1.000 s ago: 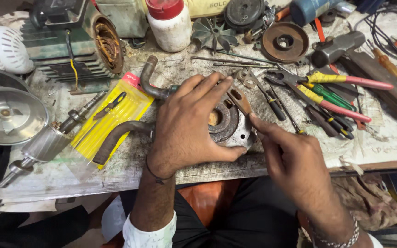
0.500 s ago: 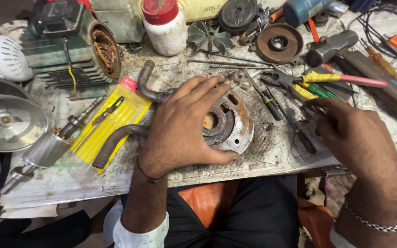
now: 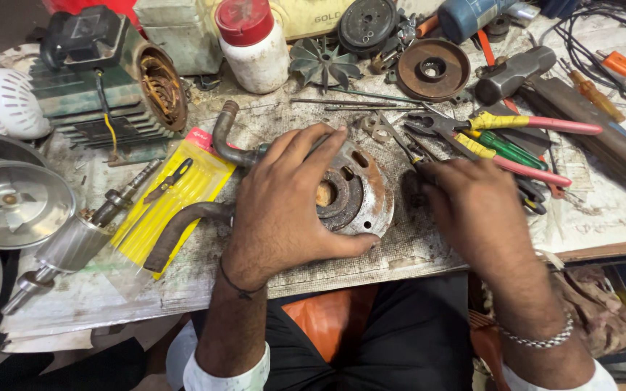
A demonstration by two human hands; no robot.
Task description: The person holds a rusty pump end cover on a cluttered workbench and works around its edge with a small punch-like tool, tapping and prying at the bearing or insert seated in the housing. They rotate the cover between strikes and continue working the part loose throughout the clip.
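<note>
The left hand [image 3: 284,210] is lying over a round, rusty metal housing [image 3: 356,192] near the middle of the tabletop [image 3: 414,250], its fingers spread across the far rim and the thumb hooking the near edge. The housing is resting flat, with its dark centre hole showing just right of the hand. The right hand [image 3: 472,203] is hovering just right of the housing, fingers curled together over a thin dark tool [image 3: 409,153] whose far end is sticking out past the knuckles; how tightly it is being pinched cannot be told. Right of that hand, pliers [image 3: 516,124] with yellow and pink grips are lying among other hand tools. A bent pipe [image 3: 227,137] is reaching out from under the left hand towards the far left, and a yellow packet [image 3: 175,203] is lying left of it. A white bottle [image 3: 255,47] with a red cap is standing at the far edge, beside a rusty disc [image 3: 432,70] farther right.
</note>
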